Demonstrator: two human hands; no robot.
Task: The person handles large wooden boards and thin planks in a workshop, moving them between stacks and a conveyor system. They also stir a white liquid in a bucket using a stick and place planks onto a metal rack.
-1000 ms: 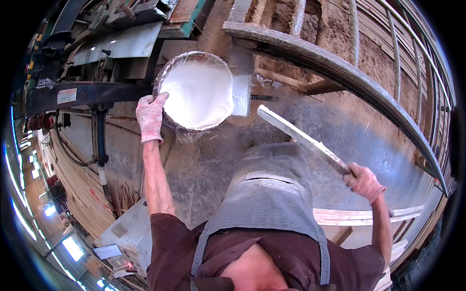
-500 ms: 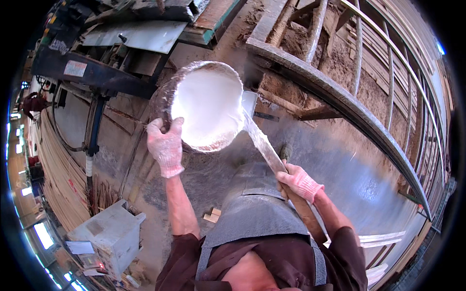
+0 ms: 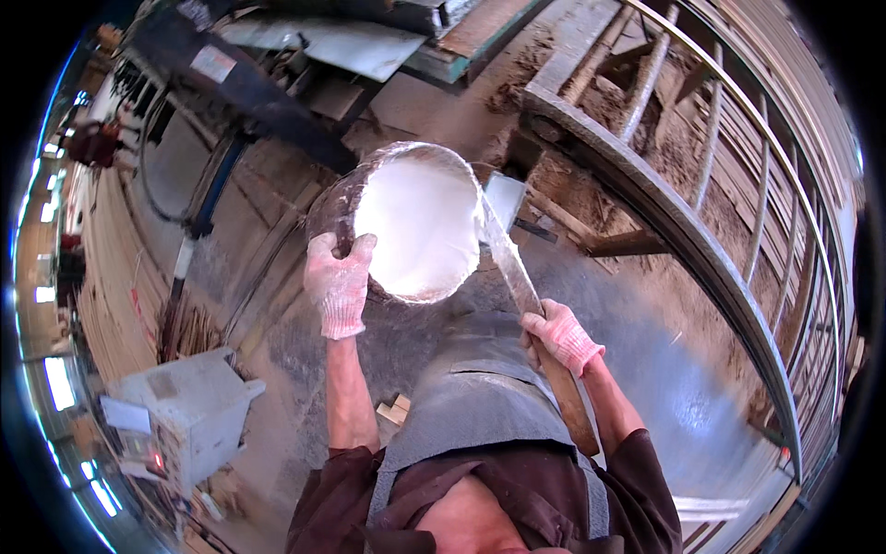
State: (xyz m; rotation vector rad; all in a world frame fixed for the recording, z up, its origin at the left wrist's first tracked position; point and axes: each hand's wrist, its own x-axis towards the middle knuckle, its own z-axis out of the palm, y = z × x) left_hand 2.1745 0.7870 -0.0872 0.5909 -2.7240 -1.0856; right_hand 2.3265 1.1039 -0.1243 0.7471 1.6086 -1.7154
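A round, crusted bucket (image 3: 330, 210) is tipped so that its mouth faces me, and thick white liquid (image 3: 420, 226) fills the opening. My left hand (image 3: 339, 286), in a pinkish knit glove, is closed on the bucket's left rim, thumb toward the inside. In the same kind of glove, my right hand (image 3: 561, 338) wraps round the middle of a long flat wooden stick (image 3: 567, 399). White coats the far part of the stick, and its upper end meets the bucket's right rim. What the bucket rests on is hidden.
To the right, a metal frame with bars (image 3: 646, 180) curves past stacked boards. A dark machine beam (image 3: 249, 88) reaches in at upper left. Lower left stand a grey metal box (image 3: 185, 415) and small wood blocks (image 3: 394, 410). A person in dark red (image 3: 92, 143) is far left.
The whole view has shifted, so the bucket and my left hand appear slightly lower and further right. Both hands keep their hold; the stick stays against the bucket's right rim.
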